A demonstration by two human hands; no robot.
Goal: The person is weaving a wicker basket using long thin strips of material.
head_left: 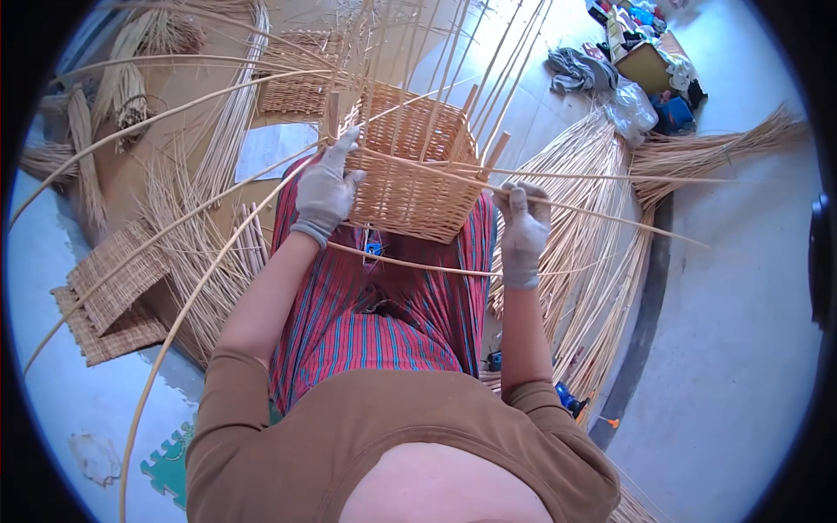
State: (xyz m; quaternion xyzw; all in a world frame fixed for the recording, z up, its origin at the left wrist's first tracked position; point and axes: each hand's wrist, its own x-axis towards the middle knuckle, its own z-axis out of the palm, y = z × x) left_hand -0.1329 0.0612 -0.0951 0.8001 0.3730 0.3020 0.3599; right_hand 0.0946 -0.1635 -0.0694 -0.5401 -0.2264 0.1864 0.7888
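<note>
A half-woven wicker basket (401, 193) rests on my lap, with tall thin stakes rising from its far and near walls. My left hand (324, 190), in a pale grey glove, is closed on the basket's near left corner, close to a short wooden post (333, 115). At the near right side, my gloved right hand (525, 228) pinches a long cane strand (602, 213) that runs from the basket's rim out to the right. Several longer canes (200, 283) sweep from the left corner past my left arm. The inside floor of the basket is partly hidden by its near wall.
Bundles of split cane (567, 253) fan over the floor at right, with another bundle (724, 148) beyond. Woven panels (118, 279) lie at left. A paper sheet (277, 150) and a flat woven piece (301, 74) lie behind my left hand. Cloths (580, 70) and a box (643, 65) sit far right.
</note>
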